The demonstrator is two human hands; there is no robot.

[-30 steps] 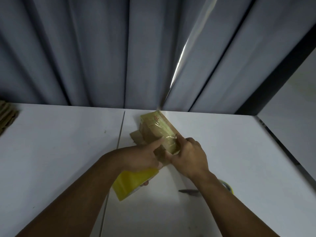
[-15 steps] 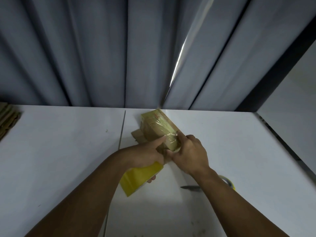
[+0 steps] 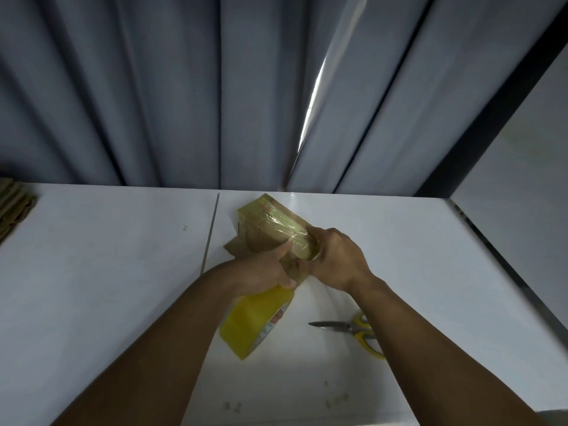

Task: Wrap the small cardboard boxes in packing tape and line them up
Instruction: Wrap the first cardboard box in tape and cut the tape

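Observation:
A small cardboard box point(image 3: 267, 224), partly covered in shiny yellowish tape, is held tilted just above the white table point(image 3: 107, 272). My right hand point(image 3: 333, 259) grips its near end from the right. My left hand point(image 3: 264, 269) holds a roll of yellow packing tape point(image 3: 255, 322) under the palm while its forefinger presses against the box's near end. A loose brown cardboard flap sticks out below the box on its left side.
Yellow-handled scissors point(image 3: 353, 332) lie on the table, partly hidden by my right forearm. A stack of flat cardboard point(image 3: 13, 210) lies at the table's far left edge. Grey curtains point(image 3: 153, 87) hang behind the table; a dark-framed wall stands on the right.
The tape roll has swung down and to the right beneath my left hand. My right hand has shifted slightly up along the box's end. More of the scissors shows now.

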